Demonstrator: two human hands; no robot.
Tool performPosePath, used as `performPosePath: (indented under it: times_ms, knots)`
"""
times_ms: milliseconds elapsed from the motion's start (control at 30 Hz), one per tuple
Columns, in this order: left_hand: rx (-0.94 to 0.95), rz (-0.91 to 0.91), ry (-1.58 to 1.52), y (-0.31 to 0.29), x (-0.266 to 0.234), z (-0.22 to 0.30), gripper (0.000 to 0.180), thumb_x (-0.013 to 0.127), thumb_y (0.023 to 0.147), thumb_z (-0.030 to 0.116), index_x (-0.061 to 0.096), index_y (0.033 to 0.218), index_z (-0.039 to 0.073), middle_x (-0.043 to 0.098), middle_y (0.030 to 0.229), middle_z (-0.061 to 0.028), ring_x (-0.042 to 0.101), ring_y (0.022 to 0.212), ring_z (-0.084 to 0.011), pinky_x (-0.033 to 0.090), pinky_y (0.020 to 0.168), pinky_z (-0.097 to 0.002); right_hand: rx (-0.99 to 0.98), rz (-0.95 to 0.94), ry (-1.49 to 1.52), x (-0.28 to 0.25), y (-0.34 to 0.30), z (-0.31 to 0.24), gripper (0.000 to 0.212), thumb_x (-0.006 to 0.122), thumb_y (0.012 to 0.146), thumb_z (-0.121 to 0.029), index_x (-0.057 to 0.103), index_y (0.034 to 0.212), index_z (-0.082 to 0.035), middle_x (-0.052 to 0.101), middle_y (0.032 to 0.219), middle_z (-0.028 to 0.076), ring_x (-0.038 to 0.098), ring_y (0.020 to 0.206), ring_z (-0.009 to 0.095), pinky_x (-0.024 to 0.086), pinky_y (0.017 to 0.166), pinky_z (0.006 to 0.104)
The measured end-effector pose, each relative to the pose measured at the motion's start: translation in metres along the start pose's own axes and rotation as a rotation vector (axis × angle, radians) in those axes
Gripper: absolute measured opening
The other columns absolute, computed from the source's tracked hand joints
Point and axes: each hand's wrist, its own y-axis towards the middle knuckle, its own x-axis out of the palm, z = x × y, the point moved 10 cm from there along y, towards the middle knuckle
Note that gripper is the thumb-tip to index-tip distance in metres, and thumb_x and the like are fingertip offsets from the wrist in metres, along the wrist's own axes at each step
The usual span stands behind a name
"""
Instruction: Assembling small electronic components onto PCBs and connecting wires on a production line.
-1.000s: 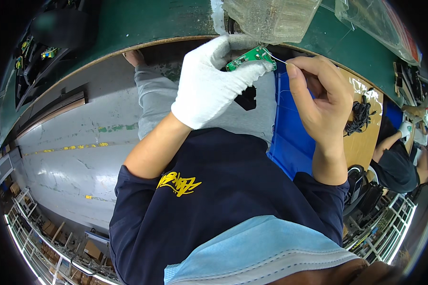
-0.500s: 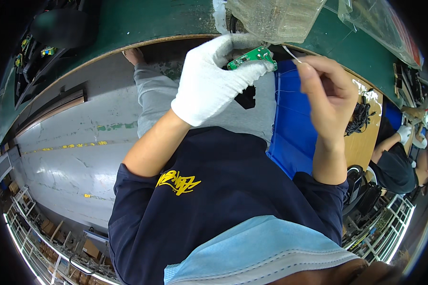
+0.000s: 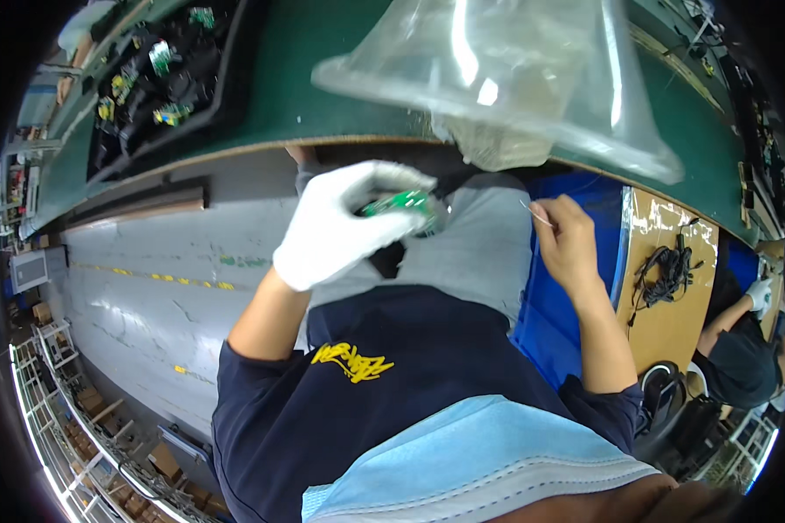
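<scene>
My left hand (image 3: 336, 228), in a white knit glove, grips a small green circuit board (image 3: 399, 206) between thumb and fingers. The board is blurred, and the glove covers part of it. My bare right hand (image 3: 569, 242) pinches a thin pale wire (image 3: 532, 211) between thumb and forefinger. The wire's tip points up and left, apart from the board. Both hands are above my lap, just in front of the bench edge. Beyond them, a yellowed translucent plastic piece (image 3: 501, 146) hangs at the edge beneath a large clear plastic hood (image 3: 515, 61).
The green bench (image 3: 305, 87) has a black tray (image 3: 227, 96) of boards at the left. A blue bin (image 3: 556, 296) stands by my right leg, next to a tan board with coiled black cables (image 3: 667, 268). A co-worker (image 3: 746, 357) sits at far right.
The view has shifted, showing more of the bench and hood. Both hands are lower in the picture, and the gap between the board and my right hand has widened.
</scene>
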Motion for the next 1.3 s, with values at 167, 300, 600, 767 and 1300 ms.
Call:
performPosePath:
  times_ms: [167,300,600,767,1300]
  knots:
    - [-0.082,-0.029,0.175,-0.021,-0.053,0.059,0.037,0.076,0.071,0.009,0.065,0.104,-0.002,0.068,0.094,-0.0098,0.064,0.083,-0.0138,0.050,0.075,-0.0257,-0.086,-0.018,0.311,0.013,-0.007,-0.004,0.028,0.047,0.095,-0.014,0.065,0.088,0.005,0.060,0.073,0.019,0.057,0.067,0.035,0.045,0.063,0.0386]
    - [0.103,0.175,0.249,-0.014,-0.099,0.136,0.039,0.072,0.074,0.012,0.062,0.108,-0.004,0.066,0.090,-0.0108,0.063,0.081,-0.0151,0.050,0.073,-0.0260,-0.047,-0.382,0.437,0.046,-0.016,-0.008,0.030,0.048,0.095,-0.018,0.062,0.083,0.005,0.062,0.076,0.021,0.059,0.074,0.039,0.047,0.068,0.0410]
    - [0.720,0.572,0.778,0.150,-0.154,0.277,0.040,0.057,0.088,0.014,0.054,0.124,-0.001,0.064,0.114,-0.0122,0.062,0.104,-0.0214,0.046,0.090,-0.0298,-0.082,-0.405,0.305,0.045,-0.015,0.006,0.018,0.060,0.087,-0.014,0.065,0.087,0.003,0.065,0.080,0.019,0.062,0.069,0.032,0.050,0.063,0.0375]
    - [0.795,0.691,1.064,0.258,-0.152,0.257,0.041,0.057,0.087,0.015,0.054,0.125,0.001,0.063,0.115,-0.0145,0.061,0.105,-0.0249,0.045,0.091,-0.0323,-0.071,-0.355,0.321,0.034,-0.010,0.008,0.018,0.059,0.085,-0.015,0.062,0.082,0.002,0.061,0.073,0.020,0.060,0.070,0.037,0.048,0.065,0.0443]
    - [0.329,0.488,1.573,0.344,-0.132,0.106,0.042,0.057,0.086,0.021,0.053,0.126,0.007,0.059,0.119,-0.0221,0.057,0.109,-0.0362,0.045,0.093,-0.0402,-0.063,-0.349,0.309,0.034,-0.008,0.008,0.018,0.060,0.085,-0.015,0.062,0.082,0.003,0.062,0.074,0.020,0.060,0.068,0.037,0.048,0.063,0.0442]
